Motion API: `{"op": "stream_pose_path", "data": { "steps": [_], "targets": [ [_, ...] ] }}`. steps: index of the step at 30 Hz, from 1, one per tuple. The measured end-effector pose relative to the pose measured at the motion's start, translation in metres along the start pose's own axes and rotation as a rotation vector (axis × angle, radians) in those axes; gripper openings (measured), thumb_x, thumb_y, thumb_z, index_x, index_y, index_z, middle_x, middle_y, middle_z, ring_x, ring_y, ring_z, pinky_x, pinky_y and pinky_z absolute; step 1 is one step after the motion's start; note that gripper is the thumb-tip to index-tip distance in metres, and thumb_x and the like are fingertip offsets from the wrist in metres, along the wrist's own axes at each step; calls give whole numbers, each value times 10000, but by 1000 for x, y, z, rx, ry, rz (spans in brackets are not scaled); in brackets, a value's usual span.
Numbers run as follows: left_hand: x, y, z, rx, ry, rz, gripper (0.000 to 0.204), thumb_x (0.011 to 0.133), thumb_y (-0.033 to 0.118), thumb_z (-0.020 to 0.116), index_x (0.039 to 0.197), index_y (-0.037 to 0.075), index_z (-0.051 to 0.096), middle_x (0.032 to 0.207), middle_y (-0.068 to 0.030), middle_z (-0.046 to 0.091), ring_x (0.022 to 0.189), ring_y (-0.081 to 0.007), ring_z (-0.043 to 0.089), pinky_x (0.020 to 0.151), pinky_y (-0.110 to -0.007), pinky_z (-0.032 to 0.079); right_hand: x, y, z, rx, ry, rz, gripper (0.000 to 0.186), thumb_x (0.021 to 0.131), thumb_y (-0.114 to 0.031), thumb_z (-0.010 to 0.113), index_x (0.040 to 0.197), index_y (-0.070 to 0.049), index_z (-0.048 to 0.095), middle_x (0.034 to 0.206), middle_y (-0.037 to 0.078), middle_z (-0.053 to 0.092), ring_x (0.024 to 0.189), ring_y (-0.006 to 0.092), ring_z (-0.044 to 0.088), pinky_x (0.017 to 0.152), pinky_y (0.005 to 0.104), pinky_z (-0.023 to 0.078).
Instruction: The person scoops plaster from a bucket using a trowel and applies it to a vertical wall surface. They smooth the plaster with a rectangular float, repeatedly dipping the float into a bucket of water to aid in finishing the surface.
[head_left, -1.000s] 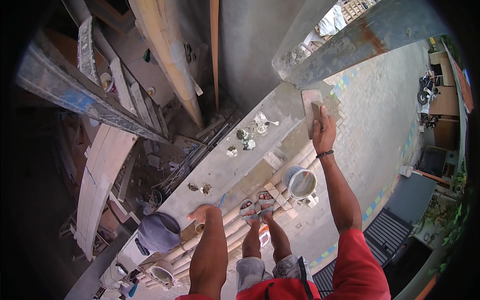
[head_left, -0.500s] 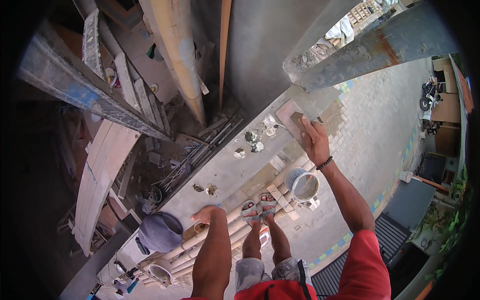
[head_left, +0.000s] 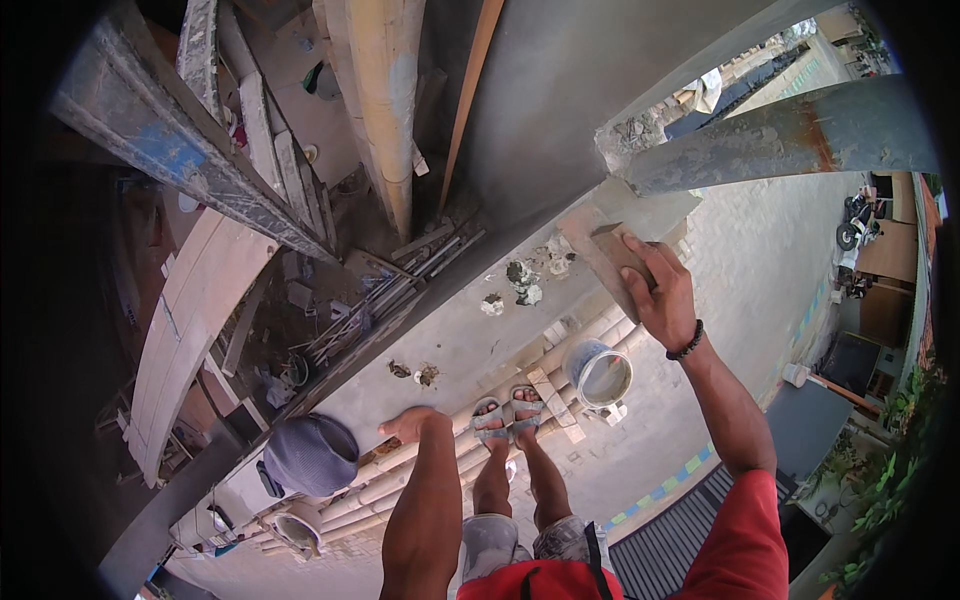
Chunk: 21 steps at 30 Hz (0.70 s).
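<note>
Float [head_left: 592, 262]: beyond the bucket [head_left: 579, 364], laid across the ledge [head_left: 470, 345], its lower end reaching about to the ledge's edge on the bucket side. Whether its whole underside meets the surface cannot be told from above.

Right hand [head_left: 665, 290]: grasping the float by its block handle [head_left: 608, 240], thumb on one side, fingers over the other, wrist on the bucket side. Left hand [head_left: 408, 425]: left of the bucket and a little nearer the body, at the ledge's edge; no tool shows in it, but the fingers are partly hidden, so its grip cannot be told.

Handling, judged by eye: float probably light for its length, flat and stiff, with little give along the plate. Surface looks dusty or damp; a wet film could make the handle slick. Not fragile as a whole; thin plate edges and corners likelier to chip or catch. Best hold: middle of the handle, near the balance point, palm over the block, fingertips clear of the rim. A grip at one end would probably let the other end tip.

Surroundings: pale and dark lumps [head_left: 522, 284] left of and beyond the bucket, nearest ones just beside the float. Cap [head_left: 312, 456] far left of the bucket.
</note>
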<state>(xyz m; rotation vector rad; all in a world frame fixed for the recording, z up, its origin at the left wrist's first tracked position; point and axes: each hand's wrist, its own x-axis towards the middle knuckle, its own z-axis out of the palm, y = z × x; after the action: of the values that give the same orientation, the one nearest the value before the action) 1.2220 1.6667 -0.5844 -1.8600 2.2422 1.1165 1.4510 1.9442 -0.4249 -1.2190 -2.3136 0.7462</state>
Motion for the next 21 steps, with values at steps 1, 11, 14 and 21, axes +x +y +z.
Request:
{"op": "stream_pose_path", "data": {
  "steps": [1,11,14,21],
  "targets": [
    [-3,4,-3,-3,6,-11,905,940,664,184,1219,-119,543,1257,-278,558,1187,-414,527,1016,-482,427,25,-7,-13,-64,-43,30,366,808,-31,604,1173,-26,624,952,200,625,836,375,619,755,409,502],
    [-5,4,1,0,-5,-151,799,916,681,263,1279,39,572,1396,-96,505,1256,-305,487,1051,-436,389,190,8,0,-542,-583,0,271,781,-77,599,1026,-29,704,1093,176,667,1041,339,607,947,374,466],
    [-1,3,-1,-3,-42,-146,839,920,677,242,1279,-14,556,1401,-126,494,1269,-313,475,1064,-442,374,200,15,6,-625,-710,125,253,776,-99,617,1007,-54,708,1121,155,645,1104,320,566,976,371,443],
    [-14,2,-2,-32,-23,-30,949,934,668,186,1189,-185,515,1230,-329,546,1158,-447,532,1000,-490,431,189,21,21,-729,-772,-104,250,799,-149,614,1018,-72,708,1134,162,623,1094,329,571,972,390,446]
  ]
}}
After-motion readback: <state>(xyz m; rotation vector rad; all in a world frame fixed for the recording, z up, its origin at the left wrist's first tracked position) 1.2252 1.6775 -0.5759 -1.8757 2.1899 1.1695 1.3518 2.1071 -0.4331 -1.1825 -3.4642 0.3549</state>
